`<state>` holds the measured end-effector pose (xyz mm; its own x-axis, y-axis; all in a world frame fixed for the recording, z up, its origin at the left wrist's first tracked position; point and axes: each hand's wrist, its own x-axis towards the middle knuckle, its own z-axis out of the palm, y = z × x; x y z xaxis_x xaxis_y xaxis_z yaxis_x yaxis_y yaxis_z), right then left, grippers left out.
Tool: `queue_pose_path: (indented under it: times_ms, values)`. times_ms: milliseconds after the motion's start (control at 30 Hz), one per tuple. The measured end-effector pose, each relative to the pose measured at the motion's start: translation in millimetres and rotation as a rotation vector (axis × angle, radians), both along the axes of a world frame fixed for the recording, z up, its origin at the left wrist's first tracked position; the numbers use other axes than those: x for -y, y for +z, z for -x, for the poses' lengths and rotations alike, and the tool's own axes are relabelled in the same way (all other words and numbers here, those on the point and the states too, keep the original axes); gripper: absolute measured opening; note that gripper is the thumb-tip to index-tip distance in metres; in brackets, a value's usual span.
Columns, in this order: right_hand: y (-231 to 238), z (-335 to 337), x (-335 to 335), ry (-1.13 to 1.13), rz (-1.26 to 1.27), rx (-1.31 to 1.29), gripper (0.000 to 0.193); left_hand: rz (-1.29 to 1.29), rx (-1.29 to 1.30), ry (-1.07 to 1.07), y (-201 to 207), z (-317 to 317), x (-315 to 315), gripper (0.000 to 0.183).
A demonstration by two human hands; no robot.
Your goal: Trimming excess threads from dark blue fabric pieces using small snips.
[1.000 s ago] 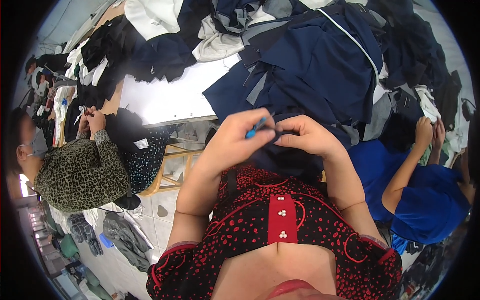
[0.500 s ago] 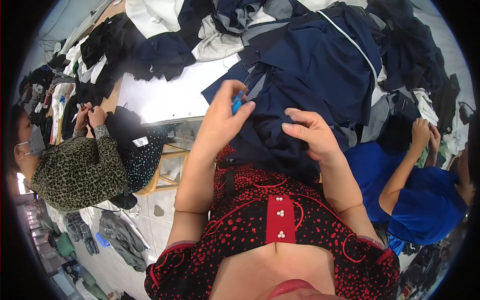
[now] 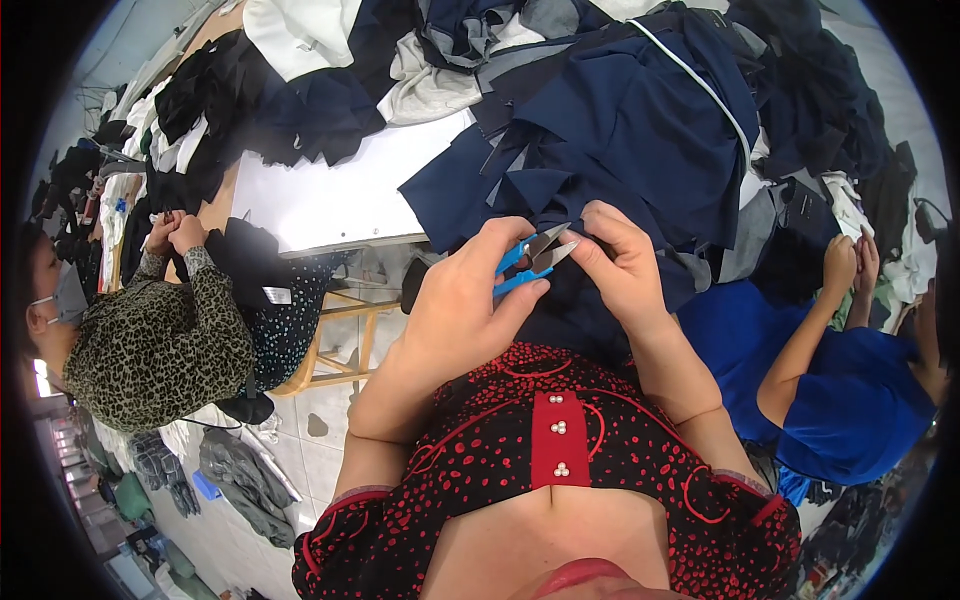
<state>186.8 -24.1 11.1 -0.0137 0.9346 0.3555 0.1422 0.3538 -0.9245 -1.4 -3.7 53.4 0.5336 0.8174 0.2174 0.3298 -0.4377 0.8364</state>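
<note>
Blue-handled thread snips (image 3: pixel 520 268) sit in my left hand (image 3: pixel 462 290), their pointed metal blades apart and directed at my right fingertips. My right hand (image 3: pixel 625 265) is closed, thumb against fingers, pinching the edge of a dark navy garment (image 3: pixel 560 318). The blade tips are close beside that pinch; whether they touch the cloth I cannot tell. The garment hangs over my lap and runs up toward the navy pile on the table.
Navy cloth pieces (image 3: pixel 640 130) are heaped ahead, crossed by a white cord (image 3: pixel 705 85). A white tabletop (image 3: pixel 320 200) shows at left, with white and black garments behind. One person in leopard print (image 3: pixel 160 340) works at left, another in blue (image 3: pixel 840 400) at right.
My left hand has come down and right, with the snips turned toward the right hand. My right hand has gone from loosely spread to pinching the garment's edge.
</note>
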Motion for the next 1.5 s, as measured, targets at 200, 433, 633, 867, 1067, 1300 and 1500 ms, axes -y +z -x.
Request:
queue_pose_path:
  times_ms: [200, 433, 633, 867, 1067, 1300, 1500]
  values:
    - [-2, 1, 0, -0.058, -0.085, 0.050, 0.011, -0.026, -0.020, -0.017, 0, -3, -1, 0.034]
    - [4, 3, 1, -0.120, -0.164, 0.218, 0.006, -0.032, -0.051, -0.018, -2, -3, -1, 0.034]
    - [0, 5, 4, -0.078, -0.147, 0.206, 0.006, 0.026, 0.056, -0.045, -8, -4, 0, 0.033]
    - [-8, -2, 2, 0.032, 0.055, -0.031, 0.010, 0.242, 0.027, 0.015, 5, 8, -5, 0.034]
    - [-2, 2, 5, 0.024, 0.034, 0.195, 0.010, 0.123, 0.044, 0.023, -22, -12, -13, 0.025]
    - [-9, -2, 3, -0.100, -0.059, 0.372, 0.009, -0.129, -0.061, -0.009, -31, -25, -1, 0.026]
    - [-15, -6, 0, 0.144, 0.183, 0.088, 0.014, -0.174, -0.014, 0.042, -51, -28, -8, 0.020]
